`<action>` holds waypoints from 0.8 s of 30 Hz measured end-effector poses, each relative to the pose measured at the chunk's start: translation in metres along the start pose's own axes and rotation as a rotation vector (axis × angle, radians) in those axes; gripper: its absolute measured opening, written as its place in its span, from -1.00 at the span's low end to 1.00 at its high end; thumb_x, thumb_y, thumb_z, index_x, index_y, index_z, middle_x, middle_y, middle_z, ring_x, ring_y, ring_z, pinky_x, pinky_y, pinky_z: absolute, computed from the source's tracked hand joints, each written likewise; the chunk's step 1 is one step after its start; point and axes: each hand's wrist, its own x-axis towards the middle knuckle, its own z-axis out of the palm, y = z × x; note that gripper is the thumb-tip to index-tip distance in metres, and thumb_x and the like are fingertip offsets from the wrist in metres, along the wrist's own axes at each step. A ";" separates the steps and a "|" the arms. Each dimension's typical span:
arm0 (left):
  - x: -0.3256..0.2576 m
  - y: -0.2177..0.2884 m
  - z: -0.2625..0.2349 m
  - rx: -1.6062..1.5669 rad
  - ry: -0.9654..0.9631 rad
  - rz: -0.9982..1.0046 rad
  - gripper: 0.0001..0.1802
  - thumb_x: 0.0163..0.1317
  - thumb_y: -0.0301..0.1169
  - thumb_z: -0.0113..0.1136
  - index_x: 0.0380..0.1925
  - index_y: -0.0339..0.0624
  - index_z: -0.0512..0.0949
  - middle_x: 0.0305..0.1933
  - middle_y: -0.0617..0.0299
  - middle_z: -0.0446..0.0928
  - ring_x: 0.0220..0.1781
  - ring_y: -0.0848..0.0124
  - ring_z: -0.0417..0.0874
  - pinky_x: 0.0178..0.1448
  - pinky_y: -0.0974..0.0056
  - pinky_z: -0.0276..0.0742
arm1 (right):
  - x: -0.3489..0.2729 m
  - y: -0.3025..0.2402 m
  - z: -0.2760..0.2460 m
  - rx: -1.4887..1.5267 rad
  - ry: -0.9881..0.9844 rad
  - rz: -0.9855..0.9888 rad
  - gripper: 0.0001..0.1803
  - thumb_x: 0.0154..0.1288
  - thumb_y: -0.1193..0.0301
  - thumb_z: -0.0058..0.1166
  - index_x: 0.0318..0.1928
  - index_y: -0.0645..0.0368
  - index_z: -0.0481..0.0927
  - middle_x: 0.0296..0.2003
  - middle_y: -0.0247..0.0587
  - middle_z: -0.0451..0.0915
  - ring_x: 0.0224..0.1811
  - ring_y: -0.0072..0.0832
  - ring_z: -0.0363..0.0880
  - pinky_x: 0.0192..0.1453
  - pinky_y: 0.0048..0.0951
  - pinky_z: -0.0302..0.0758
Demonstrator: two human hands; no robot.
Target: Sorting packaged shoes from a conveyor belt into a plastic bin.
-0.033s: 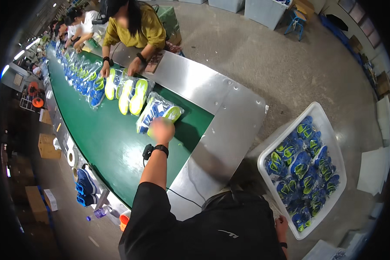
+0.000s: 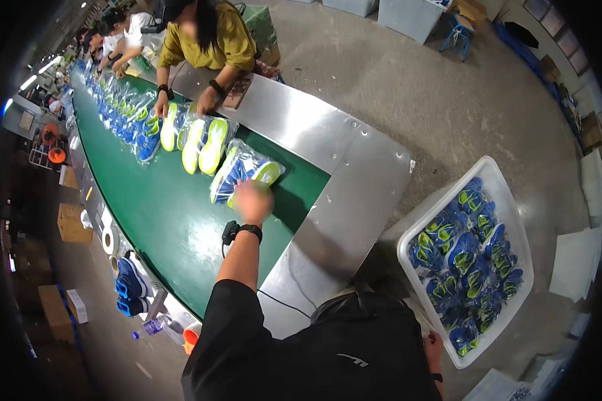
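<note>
My left hand [image 2: 253, 202] reaches over the green conveyor belt [image 2: 180, 214] and touches the near side of a pair of blue and lime sneakers in a clear plastic bag [image 2: 246, 168]. A blur covers most of this hand, so its grip does not show. Down at my side, my right hand [image 2: 433, 347] is beside the near left side of a white tub [image 2: 408, 257] filled with bagged blue and lime sneakers [image 2: 471, 264]. Its fingers are small and partly hidden. More bagged sneakers with lime soles up [image 2: 204, 146] lie farther along the belt.
Across the belt, a person in a mustard top [image 2: 211, 50] has both hands at the bagged sneakers. A metal table edge [image 2: 341, 194] borders the belt's end. Dark blue sneakers [image 2: 132, 284], a tape roll [image 2: 110, 240] and a bottle [image 2: 155, 325] are at left. A cable trails from my left wrist.
</note>
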 end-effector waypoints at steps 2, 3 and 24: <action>-0.032 0.005 0.006 -0.004 0.160 0.146 -0.06 0.07 -0.11 0.38 0.40 -0.28 0.22 0.52 -0.25 0.05 0.55 -0.25 0.00 0.56 -0.11 0.06 | -0.002 -0.016 -0.004 0.092 -0.048 0.009 -0.60 0.18 0.44 0.21 0.04 0.29 0.60 -0.24 -0.11 0.65 -0.25 -0.33 0.64 -0.14 -0.36 0.59; -0.052 0.012 0.007 -0.020 0.164 0.173 -0.04 0.07 -0.12 0.39 0.41 -0.29 0.20 0.53 -0.27 0.02 0.56 -0.25 -0.02 0.56 -0.11 0.04 | -0.002 -0.021 -0.007 0.086 -0.054 0.015 -0.60 0.18 0.44 0.21 0.04 0.29 0.60 -0.24 -0.11 0.65 -0.25 -0.33 0.64 -0.14 -0.36 0.59; -0.156 0.015 -0.009 -2.104 -0.281 -0.800 -0.28 0.33 0.25 -0.25 0.29 0.06 0.40 0.31 0.16 0.46 0.26 0.04 0.51 0.31 -0.09 0.44 | 0.041 -0.022 -0.008 0.331 -0.216 0.193 -0.60 0.34 0.40 0.10 0.15 0.29 0.54 -0.35 -0.29 0.59 -0.33 -0.52 0.61 -0.27 -0.47 0.52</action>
